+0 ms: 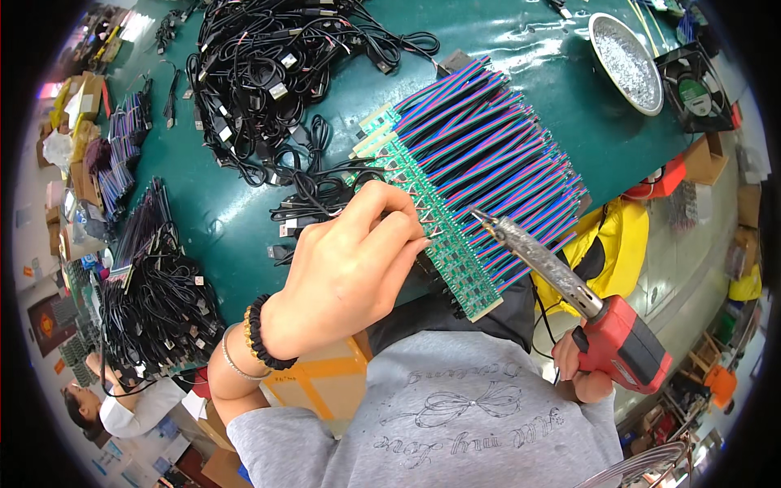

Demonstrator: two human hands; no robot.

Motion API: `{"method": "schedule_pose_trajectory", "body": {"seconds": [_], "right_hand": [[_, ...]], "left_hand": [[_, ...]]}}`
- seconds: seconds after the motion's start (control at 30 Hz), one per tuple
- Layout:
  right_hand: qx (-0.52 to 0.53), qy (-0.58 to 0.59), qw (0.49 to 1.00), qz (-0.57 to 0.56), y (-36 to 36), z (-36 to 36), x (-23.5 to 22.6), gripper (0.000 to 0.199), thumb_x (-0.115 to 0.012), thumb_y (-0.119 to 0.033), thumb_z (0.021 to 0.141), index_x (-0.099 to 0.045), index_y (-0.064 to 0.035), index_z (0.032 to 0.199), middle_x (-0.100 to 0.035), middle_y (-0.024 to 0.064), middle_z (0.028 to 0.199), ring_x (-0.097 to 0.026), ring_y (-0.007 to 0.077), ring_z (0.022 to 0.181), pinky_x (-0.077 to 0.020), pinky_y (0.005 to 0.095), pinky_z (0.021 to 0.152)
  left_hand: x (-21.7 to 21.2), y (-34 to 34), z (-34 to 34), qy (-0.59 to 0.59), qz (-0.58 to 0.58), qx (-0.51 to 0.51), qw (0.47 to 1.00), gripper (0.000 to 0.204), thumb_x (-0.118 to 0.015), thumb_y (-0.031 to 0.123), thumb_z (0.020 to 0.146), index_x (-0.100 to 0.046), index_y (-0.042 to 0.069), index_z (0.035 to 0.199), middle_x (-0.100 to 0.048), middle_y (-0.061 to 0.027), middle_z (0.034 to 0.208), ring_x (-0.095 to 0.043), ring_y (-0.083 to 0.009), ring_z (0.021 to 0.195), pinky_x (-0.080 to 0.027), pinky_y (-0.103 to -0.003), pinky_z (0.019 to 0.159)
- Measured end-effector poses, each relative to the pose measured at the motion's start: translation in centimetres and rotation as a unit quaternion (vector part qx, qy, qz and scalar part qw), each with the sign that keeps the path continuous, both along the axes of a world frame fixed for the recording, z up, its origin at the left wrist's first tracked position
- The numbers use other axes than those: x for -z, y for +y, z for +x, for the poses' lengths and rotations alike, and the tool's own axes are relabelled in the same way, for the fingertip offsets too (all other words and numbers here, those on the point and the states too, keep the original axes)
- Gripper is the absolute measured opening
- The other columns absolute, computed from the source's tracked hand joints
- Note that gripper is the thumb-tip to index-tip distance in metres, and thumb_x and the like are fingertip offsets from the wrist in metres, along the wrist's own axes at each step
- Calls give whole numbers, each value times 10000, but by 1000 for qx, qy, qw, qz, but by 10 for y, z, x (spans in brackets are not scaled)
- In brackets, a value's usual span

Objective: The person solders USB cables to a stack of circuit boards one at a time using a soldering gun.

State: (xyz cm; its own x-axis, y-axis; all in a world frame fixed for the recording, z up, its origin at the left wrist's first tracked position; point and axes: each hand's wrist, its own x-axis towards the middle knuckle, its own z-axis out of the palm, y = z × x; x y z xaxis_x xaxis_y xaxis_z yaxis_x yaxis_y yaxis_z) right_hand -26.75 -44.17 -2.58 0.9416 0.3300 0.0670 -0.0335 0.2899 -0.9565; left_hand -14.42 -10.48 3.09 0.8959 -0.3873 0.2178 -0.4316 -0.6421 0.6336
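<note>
Left hand (346,268) is pinched at green boards (457,259); right hand (582,366) grips soldering gun (620,342).

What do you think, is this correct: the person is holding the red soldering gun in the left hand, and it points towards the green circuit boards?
Not the left hand: the head view shows the red soldering gun in the right hand. It does point towards the green circuit boards.

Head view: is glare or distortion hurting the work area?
Head view: white glare on the green table near the top edge; head view: surroundings bend toward the dark rim; head view: circuit boards and soldering iron look fairly sharp.
</note>
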Motion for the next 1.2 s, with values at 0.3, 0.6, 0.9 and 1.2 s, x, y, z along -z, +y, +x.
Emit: {"method": "schedule_pose_trajectory", "body": {"seconds": [0.3,0.6,0.9,1.2], "right_hand": [[-29,6,997,-68,3,32,-2,1174,-507,-859,670,-344,121,1294,-493,-30,521,-475,116,433,-433,257,474],[-40,-117,992,27,-10,21,7,257,-717,-178,840,-572,31,801,-624,97,698,-586,171,550,-459,265,493],[-7,-72,994,-83,-8,19,-2,302,-659,-241,878,-558,40,836,-590,41,653,-564,110,540,-430,215,510],[49,-75,990,-111,-7,12,7,262,-615,-242,877,-573,5,799,-599,9,654,-545,74,525,-393,188,492]], "left_hand": [[-11,13,22,26,55,68,996,163,-731,-28,701,-633,19,823,-598,-87,863,-609,-234,632,-488,-323,538],[-14,17,46,31,70,175,981,132,-710,-4,703,-637,61,791,-595,-38,839,-606,-241,638,-485,-344,520],[-17,17,51,32,96,205,974,136,-680,-22,671,-623,60,764,-602,-39,837,-607,-246,646,-481,-350,513],[-19,15,53,23,104,212,971,126,-675,-24,676,-615,55,753,-600,-45,831,-602,-253,637,-473,-354,502]]}}
